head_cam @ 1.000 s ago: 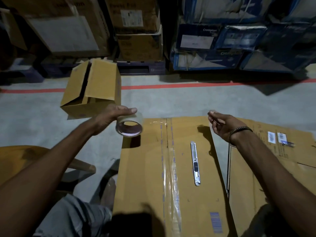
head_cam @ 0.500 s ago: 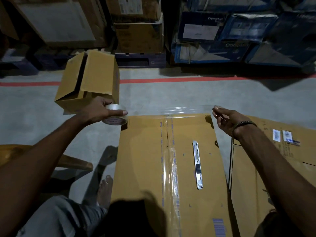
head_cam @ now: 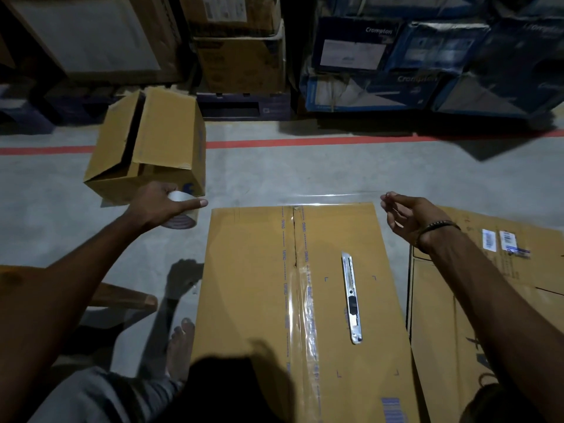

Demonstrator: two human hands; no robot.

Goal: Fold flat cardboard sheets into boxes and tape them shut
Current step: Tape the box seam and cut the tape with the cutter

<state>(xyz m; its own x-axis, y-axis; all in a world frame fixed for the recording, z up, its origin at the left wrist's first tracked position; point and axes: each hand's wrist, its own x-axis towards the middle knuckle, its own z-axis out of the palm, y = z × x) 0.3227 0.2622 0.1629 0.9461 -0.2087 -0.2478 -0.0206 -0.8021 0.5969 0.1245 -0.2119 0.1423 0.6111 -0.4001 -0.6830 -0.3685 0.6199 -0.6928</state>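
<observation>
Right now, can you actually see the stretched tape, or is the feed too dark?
Head view: dim, but the tape strip shows as a thin glare line between the roll and the right hand; a dark shadow covers the box's near edge; top corners blur.

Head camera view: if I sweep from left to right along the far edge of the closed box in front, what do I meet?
Left hand holding the tape roll → clear tape strip stretched above the box's far edge → right hand pinching the strip's end → flat cardboard sheet.
</observation>
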